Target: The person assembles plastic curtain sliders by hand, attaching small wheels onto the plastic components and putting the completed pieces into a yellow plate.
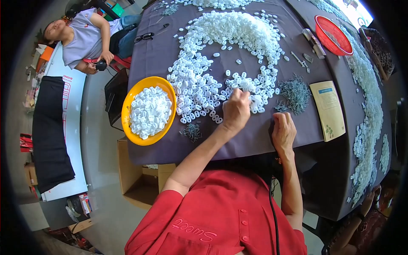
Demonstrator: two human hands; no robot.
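- Left hand (236,108): I log it reaching out over the near edge of the white pile, fingers bunched and tips down among the pieces; it looks pinched on one or two of them, though I cannot tell for certain from this angle.
- Right hand (283,131): resting near the table's front edge, fingers curled into a loose fist; whether anything sits inside it is hidden from me.
- Small white plastic pieces (221,55): a wide arc-shaped heap spread across the grey tablecloth (153,55), its nearest fringe directly under the left hand. I judge them light, rigid and smooth, likely to skid on the cloth; best pinched singly by the edges between thumb and forefinger.
- Orange bowl (127,102): to the left of the hands, at the table corner, partly filled with the same white pieces.
- Small metal pins (295,91): a grey cluster just beyond the right hand; a smaller tuft lies near the bowl. Thin and sharp-looking, I would handle them by the shank.
- Tan booklet (329,108): flat, right of the pins.
- Red basket (333,36): far right of the table.
- Another person: seated at the far left corner.
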